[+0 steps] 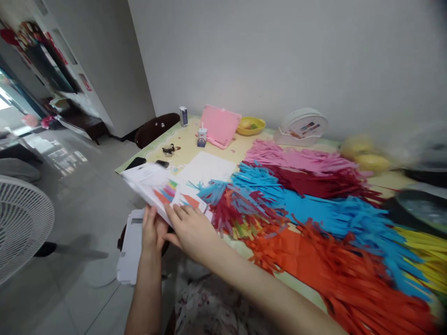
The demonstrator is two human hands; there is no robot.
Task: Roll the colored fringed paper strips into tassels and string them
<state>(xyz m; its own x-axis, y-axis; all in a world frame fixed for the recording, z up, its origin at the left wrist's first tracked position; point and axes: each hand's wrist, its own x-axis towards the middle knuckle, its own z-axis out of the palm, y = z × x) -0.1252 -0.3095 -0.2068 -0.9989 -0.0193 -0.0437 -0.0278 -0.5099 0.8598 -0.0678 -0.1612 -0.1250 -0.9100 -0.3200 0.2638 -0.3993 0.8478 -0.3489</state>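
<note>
A flat white packet (148, 179) with a printed picture of coloured strips is tilted over the table's near left edge, blurred by motion. My left hand (153, 228) grips it from below at the near edge. Fingers of my right hand (193, 230) are bent over its printed face and press on it. Just right of the packet lies a bundle of multicoloured tissue-paper fringe (237, 204). Farther right are fringed tissue sheets in orange (296, 251), blue (307, 204), dark red (300, 181) and pink (279, 153).
A white paper sheet (209, 165) lies behind the packet. At the back are a pink tablet case (220, 123), a small carton with a straw (202, 137), a yellow bowl (256, 130) and a white holder (303, 125). A fan (24, 223) stands left, near a white plastic case (130, 256).
</note>
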